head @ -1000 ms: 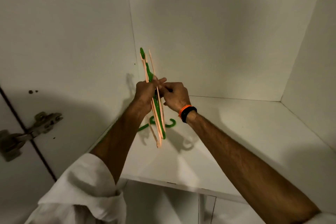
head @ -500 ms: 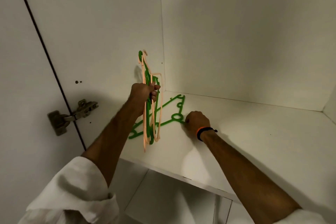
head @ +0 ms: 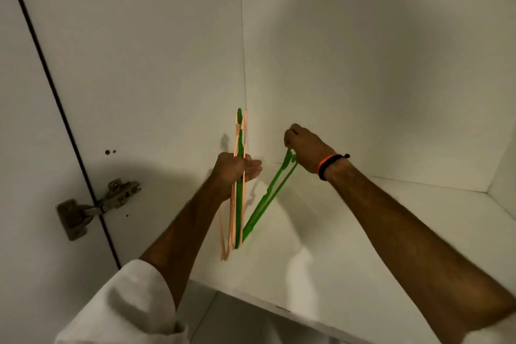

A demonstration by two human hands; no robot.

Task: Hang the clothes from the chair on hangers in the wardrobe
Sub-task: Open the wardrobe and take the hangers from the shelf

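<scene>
Head view: a bundle of hangers (head: 237, 198), peach ones with a green one among them, stands upright near the frame's centre, clenched around its middle by the left hand (head: 233, 173). At about two o'clock from it, the right hand (head: 305, 149) pinches the top of a single green hanger (head: 268, 198), which slants down to seven o'clock until its lower end meets the bundle's foot (just above the white shelf (head: 363, 246)). A metal hinge (head: 92, 208) sits at nine o'clock on the wardrobe wall (head: 153, 64).
</scene>
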